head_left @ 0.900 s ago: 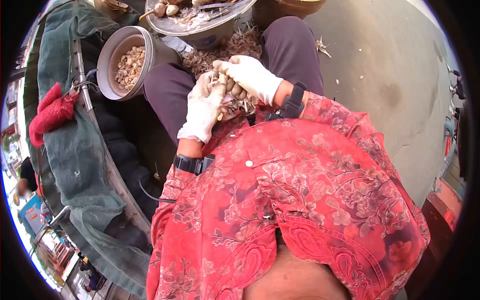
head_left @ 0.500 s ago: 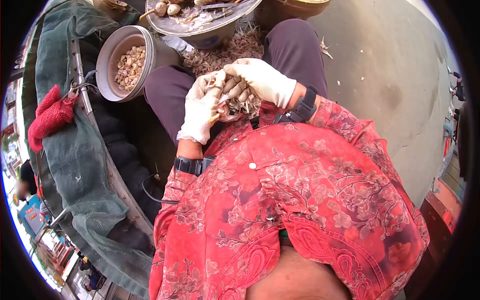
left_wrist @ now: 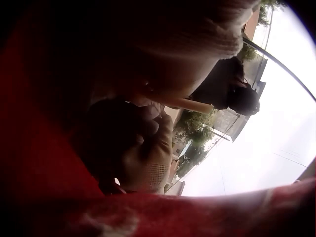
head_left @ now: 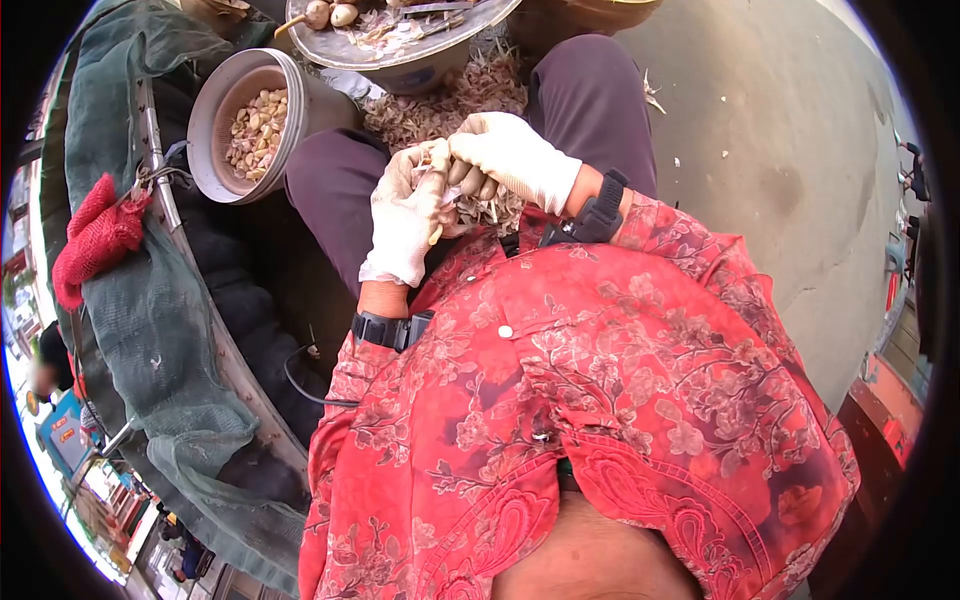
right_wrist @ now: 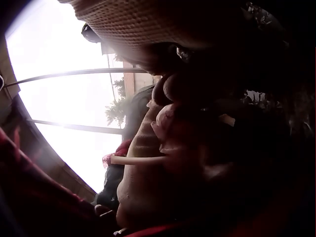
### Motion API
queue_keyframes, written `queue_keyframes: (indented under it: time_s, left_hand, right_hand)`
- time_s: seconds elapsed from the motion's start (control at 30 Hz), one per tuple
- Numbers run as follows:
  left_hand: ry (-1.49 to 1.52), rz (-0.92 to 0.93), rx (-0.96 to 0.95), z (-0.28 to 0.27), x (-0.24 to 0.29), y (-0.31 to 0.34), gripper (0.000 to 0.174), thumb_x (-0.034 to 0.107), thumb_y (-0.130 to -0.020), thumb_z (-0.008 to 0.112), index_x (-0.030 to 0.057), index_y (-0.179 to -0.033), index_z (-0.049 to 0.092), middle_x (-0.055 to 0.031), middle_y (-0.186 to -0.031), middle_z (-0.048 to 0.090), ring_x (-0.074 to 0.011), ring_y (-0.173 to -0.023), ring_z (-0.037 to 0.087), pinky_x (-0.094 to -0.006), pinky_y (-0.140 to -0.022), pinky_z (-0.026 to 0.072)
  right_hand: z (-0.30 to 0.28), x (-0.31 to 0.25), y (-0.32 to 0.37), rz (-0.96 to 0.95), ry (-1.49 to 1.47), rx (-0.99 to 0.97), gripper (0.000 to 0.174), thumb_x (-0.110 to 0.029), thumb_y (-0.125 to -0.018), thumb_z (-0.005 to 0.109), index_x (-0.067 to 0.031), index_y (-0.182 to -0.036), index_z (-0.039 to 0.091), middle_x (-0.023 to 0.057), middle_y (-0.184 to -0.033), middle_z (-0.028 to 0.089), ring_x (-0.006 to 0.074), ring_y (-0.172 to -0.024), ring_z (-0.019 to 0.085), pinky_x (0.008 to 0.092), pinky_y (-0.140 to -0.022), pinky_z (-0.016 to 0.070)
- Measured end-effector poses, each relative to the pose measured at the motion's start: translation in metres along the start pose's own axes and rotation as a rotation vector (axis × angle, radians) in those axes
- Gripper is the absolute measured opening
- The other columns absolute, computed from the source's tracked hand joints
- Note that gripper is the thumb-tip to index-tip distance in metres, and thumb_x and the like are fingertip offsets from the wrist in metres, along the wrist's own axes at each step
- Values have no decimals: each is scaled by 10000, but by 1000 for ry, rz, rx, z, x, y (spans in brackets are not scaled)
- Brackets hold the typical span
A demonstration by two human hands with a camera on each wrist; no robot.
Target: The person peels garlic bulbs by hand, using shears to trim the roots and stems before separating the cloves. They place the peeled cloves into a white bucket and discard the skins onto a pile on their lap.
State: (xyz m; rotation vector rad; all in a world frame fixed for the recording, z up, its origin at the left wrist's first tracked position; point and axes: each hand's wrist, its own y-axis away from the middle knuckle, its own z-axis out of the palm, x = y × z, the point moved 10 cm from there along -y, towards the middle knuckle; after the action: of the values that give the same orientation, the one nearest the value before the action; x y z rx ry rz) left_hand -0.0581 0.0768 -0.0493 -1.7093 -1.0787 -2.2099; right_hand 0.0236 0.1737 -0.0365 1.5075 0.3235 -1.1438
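"What's nearest?"

"A red floral shirt [head_left: 600, 340], filling the lower middle of the head view. Just above it are the two hands, in white gloves, with a dark strap [head_left: 385, 330] on the left wrist and another on the right."

"Together or apart?"

"Together, touching. The left hand [head_left: 400, 225] grips a garlic bulb [right_wrist: 165, 117], and the right hand [head_left: 515, 160], up and to the right, has its fingers curled on the same bulb. That's in the upper middle of the frame, between the knees of the dark trousers [head_left: 590, 95]."

"Sure it's garlic?"

"Fairly; the wrist views are dark. The right one shows something rounded and pinkish mid-frame, with a pale stem [right_wrist: 138, 160] sticking out past the left hand's edge."

"And beyond the hands?"

"A heap of papery peelings [head_left: 440, 115] at the top middle. To its left stands a pale bucket [head_left: 325, 110] with cloves [head_left: 258, 135] in it."

"Further up?"

"A wide basin [head_left: 410, 78] at the top edge, with whole bulbs [head_left: 318, 14], loose skins and a blade-like tool [head_left: 435, 9] on it. A brown tub [head_left: 555, 25] is beside it on the right."

"The sides?"

"Green netting [head_left: 165, 360] runs down the left, a red mesh bag [head_left: 103, 230] on it; bare ground [head_left: 770, 150] spreads at upper right."
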Motion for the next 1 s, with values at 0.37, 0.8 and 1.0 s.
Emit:
queue_keyframes:
  time_s: [0.37,0.8,1.0]
  left_hand:
    - [483,-133,-154,19,-12,-3,257,258,-985,548,31,-1105,565,-20,-820,579,-89,-609,535,-223,-498,430]
    - [492,-136,-116,-7,-49,-25,285,234,-964,588,23,-1154,612,-29,-879,623,-110,-681,584,-235,-572,467]
    - [428,-166,-88,-13,-25,-6,338,217,-1006,471,-23,-1223,568,-77,-1027,617,-134,-834,600,-255,-702,499]
  right_hand:
    - [8,15,-7,-14,-252,-36,223,-213,-976,489,-26,-900,584,56,-750,655,93,-557,575,218,-480,455]
    - [19,17,-9,-6,-45,-111,257,-219,-938,517,13,-887,615,70,-724,666,110,-574,625,233,-497,500]
    - [20,25,3,9,38,-156,225,-218,-940,534,-1,-902,581,79,-743,661,127,-546,610,257,-489,496]
